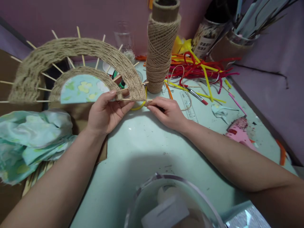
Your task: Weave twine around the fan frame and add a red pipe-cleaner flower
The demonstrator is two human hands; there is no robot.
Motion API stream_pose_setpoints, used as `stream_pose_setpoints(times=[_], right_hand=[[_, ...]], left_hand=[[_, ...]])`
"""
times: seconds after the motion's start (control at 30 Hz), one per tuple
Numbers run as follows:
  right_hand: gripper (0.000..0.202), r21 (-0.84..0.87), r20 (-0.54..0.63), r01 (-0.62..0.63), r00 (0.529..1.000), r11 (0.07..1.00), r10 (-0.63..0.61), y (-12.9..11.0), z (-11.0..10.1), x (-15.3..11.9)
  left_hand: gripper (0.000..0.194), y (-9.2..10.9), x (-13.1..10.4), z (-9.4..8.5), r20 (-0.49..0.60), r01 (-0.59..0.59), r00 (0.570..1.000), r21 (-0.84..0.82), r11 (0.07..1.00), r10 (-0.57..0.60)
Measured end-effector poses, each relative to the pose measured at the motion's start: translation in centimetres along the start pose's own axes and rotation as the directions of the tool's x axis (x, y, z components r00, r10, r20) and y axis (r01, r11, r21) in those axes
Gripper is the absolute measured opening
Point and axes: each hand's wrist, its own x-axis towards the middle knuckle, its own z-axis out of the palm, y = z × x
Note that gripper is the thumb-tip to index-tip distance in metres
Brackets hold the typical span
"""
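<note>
The left hand (104, 112) is pinching the woven fan (79, 47) near its lower right corner, thumb in front, fingers behind. The right hand (168, 113) is pressing its grip together on the bottom stick's (127, 99) end. The fan is rising left of the twine cone (159, 53).

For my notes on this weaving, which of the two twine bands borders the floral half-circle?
The narrower inner band curves directly around the floral half-circle; the wider outer band lies beyond a gap.
</note>
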Motion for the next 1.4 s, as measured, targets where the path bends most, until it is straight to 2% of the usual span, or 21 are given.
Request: stream_pose_setpoints(times=[0.23,0.4,0.53,0.8,1.0,1.13,1.3,1.4], right_hand=[[0.014,-0.005,-0.094,-0.059,0.994,0.998,0.058,0.1,0.0,0.1],[0.012,0.006,-0.165,-0.107,0.981,0.994,0.107,-0.1,-0.1,0.1],[0.011,-0.018,-0.201,-0.086,0.976,0.996,0.081,-0.3,-0.1,0.1],[0.011,-0.012,-0.188,-0.029,0.982,1.0,0.026,0.0,-0.2,0.1],[0.014,0.016,-0.152,-0.065,0.986,0.998,0.066,0.3,-0.2,0.1],[0.015,0.018,-0.142,-0.099,0.985,0.995,0.101,0.5,-0.2,0.2],[0.013,0.027,-0.191,-0.112,0.975,0.993,0.115,0.6,-0.2,0.2],[0.012,0.012,-0.211,-0.135,0.968,0.991,0.135,0.5,-0.3,0.3]], left_hand=[[0.007,0.0,-0.2,-0.1,0.058,0.11,0.992,-0.015,0.994,-0.109],[0.009,-0.2,0.0,-0.1,-0.049,0.098,0.994,0.032,0.995,-0.097],[0.015,-0.6,0.3,-0.5,-0.082,0.068,0.995,0.1,0.993,-0.06],[0.024,-1.0,0.4,-1.1,-0.047,0.05,0.998,0.192,0.98,-0.041],[0.026,-0.7,0.4,-0.9,0.01,0.024,1.0,0.134,0.991,-0.025],[0.028,-0.7,0.4,-1.2,0.018,0.049,0.998,0.144,0.988,-0.052],[0.034,-0.4,0.2,-1.0,0.063,0.109,0.99,0.212,0.971,-0.125],[0.036,-0.3,0.1,-0.8,0.016,0.124,0.991,0.251,0.96,-0.132]])
